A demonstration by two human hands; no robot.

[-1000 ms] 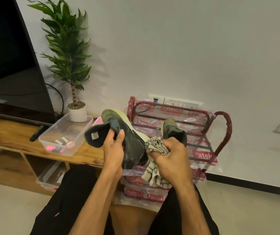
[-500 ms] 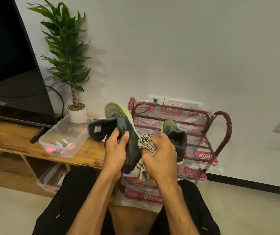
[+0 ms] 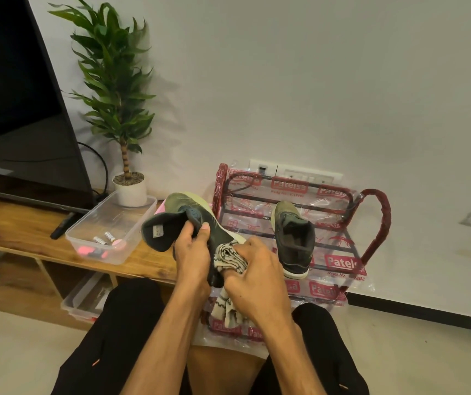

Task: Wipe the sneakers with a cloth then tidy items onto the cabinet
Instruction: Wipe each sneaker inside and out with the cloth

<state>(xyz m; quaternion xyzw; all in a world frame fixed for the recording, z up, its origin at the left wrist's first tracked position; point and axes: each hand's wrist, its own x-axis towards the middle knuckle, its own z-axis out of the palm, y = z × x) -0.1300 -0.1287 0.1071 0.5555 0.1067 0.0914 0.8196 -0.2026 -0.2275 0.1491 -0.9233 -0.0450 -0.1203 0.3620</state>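
My left hand point(image 3: 193, 259) grips a dark green sneaker point(image 3: 183, 220) by its collar, toe pointing away, pale sole to the right. My right hand point(image 3: 260, 280) holds a striped beige cloth point(image 3: 230, 258) bunched against the sneaker's side near the heel; the cloth's tail hangs down below my wrist. The second sneaker point(image 3: 294, 240) rests upright on the top shelf of a red shoe rack point(image 3: 376, 223) wrapped in printed plastic. The wooden cabinet point(image 3: 15, 223) runs along the left.
On the cabinet stand a clear plastic tub point(image 3: 131, 220) with small items, a potted plant point(image 3: 129, 186), a TV point(image 3: 15, 104) and a black remote point(image 3: 62, 226). Another clear bin point(image 3: 82, 297) sits under the cabinet. My legs are in the foreground.
My right hand with the cloth has slid left and down along the sneaker's side toward the heel. The sneaker has tipped slightly and stayed in my left hand.
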